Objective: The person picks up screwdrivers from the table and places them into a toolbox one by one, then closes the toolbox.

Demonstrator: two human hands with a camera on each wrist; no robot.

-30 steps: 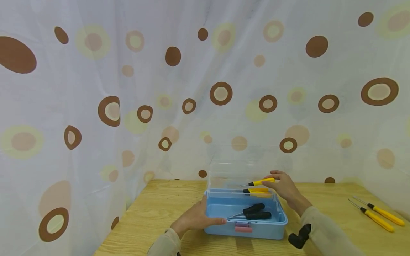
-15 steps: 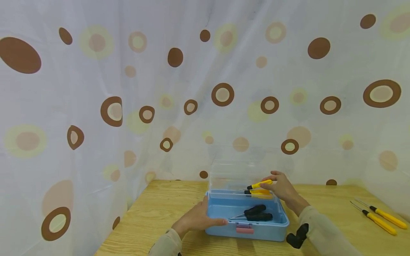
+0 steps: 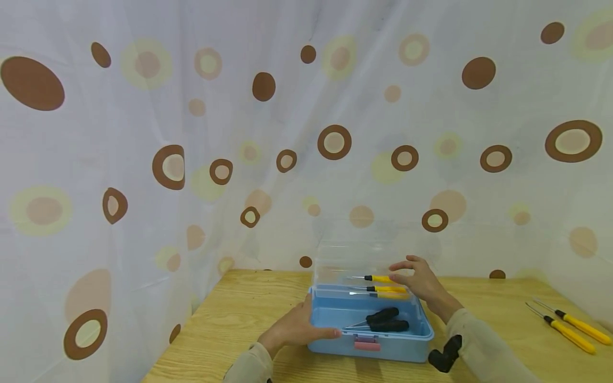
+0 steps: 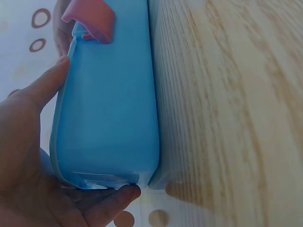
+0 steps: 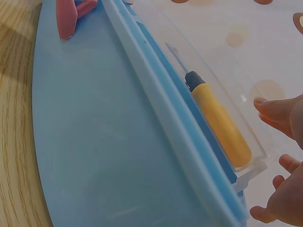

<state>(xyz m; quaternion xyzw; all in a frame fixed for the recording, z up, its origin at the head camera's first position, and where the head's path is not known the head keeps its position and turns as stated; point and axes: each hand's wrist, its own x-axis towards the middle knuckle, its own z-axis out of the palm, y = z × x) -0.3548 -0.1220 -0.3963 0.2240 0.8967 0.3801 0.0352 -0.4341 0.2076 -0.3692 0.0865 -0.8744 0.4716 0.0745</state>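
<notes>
A light blue plastic box with a pink latch stands on the table, its clear lid raised at the back. My left hand grips the box's left end, thumb along the front rim and fingers round the side. At the back right, my right hand is spread beside a yellow-handled screwdriver lying at the lid. In the right wrist view, its fingers stand apart from the screwdriver. Another yellow screwdriver lies just below. Black-handled screwdrivers lie inside the box.
Two more yellow-handled screwdrivers lie on the wooden table at the far right. A white curtain with brown circles hangs behind the table and along its left side.
My right hand has lowered the yellow screwdriver to the lid behind the box and let go of it, its fingers spreading. The left hand keeps its hold on the box.
</notes>
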